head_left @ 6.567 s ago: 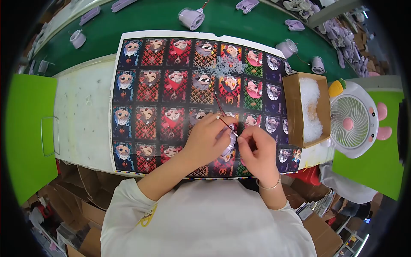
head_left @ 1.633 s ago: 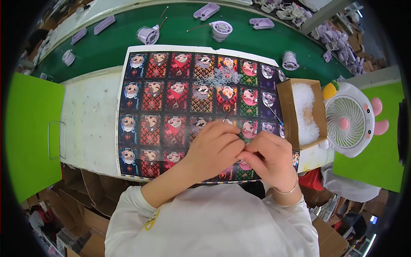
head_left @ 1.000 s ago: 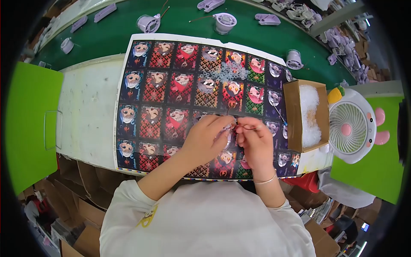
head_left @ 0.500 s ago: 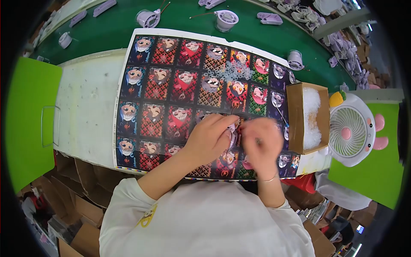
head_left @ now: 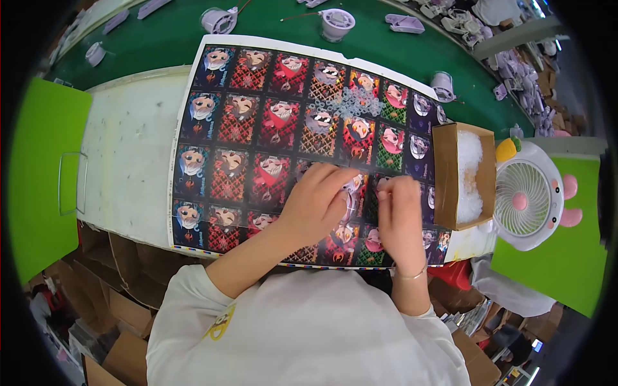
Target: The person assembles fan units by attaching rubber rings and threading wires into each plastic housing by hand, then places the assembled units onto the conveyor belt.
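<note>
My left hand [head_left: 314, 204] rests low over the printed sheet, its fingers curled round a small lilac plastic part [head_left: 351, 186] that resembles the fan housings on the belt. Most of that part is hidden by the fingers. To its right, my right hand [head_left: 400, 222] is closed, thumb and fingertips pinched together and apart from the part; what they hold, if anything, I cannot make out. Beyond both hands, a loose heap of small clear rings [head_left: 353, 103] lies on the sheet [head_left: 248, 145] of cartoon character cards.
An open cardboard box [head_left: 445, 180] of clear small pieces stands at the right, beside a white rabbit-eared fan [head_left: 524, 193]. Behind, a green conveyor belt [head_left: 277, 32] carries lilac housings [head_left: 337, 26]. A bright green panel [head_left: 48, 174] is at the left.
My right hand has moved right, away from the lilac part, and is less blurred. A thin stick with a blue end near it no longer shows. My left hand has barely moved.
</note>
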`<state>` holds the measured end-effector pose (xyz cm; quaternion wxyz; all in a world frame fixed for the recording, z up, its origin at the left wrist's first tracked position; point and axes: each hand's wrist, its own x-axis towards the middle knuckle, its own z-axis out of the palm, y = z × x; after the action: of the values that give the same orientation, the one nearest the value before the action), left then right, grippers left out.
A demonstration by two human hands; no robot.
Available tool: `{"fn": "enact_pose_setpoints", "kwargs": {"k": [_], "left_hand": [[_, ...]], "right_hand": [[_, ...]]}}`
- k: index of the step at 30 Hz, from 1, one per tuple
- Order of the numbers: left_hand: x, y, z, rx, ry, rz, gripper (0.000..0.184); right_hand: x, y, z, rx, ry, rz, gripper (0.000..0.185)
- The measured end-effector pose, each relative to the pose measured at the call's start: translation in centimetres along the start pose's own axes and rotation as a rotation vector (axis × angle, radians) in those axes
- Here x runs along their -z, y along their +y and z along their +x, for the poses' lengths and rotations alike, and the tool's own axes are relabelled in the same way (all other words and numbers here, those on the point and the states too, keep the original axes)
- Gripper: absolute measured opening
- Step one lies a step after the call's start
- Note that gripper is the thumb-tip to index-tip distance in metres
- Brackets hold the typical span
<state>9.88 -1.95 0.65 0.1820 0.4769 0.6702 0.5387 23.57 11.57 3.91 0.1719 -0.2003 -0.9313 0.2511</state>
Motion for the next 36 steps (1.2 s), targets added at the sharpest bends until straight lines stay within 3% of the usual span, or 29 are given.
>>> {"fn": "enact_pose_setpoints", "kwargs": {"k": [6, 16, 25, 36], "left_hand": [[-0.5, -0.7, -0.1, -0.042, 0.054, 0.013, 0.039], [-1.1, -0.4, -0.1, -0.012, 0.116, 0.078, 0.036], [-1.6, -0.5, -0.2, -0.016, 0.183, 0.108, 0.034], [-1.7, -0.8, 0.0, -0.02, 0.209, 0.102, 0.033]], "right_hand": [[-0.3, -3.9, -1.2, -0.184, -0.033, 0.373, 0.009], [-2.6, -4.9, -1.2, -0.125, 0.221, 0.112, 0.015], [-2.8, -4.6, -1.4, -0.109, 0.203, 0.097, 0.021], [-3.4, -4.4, -0.3, -0.065, 0.223, 0.095, 0.015]]}}
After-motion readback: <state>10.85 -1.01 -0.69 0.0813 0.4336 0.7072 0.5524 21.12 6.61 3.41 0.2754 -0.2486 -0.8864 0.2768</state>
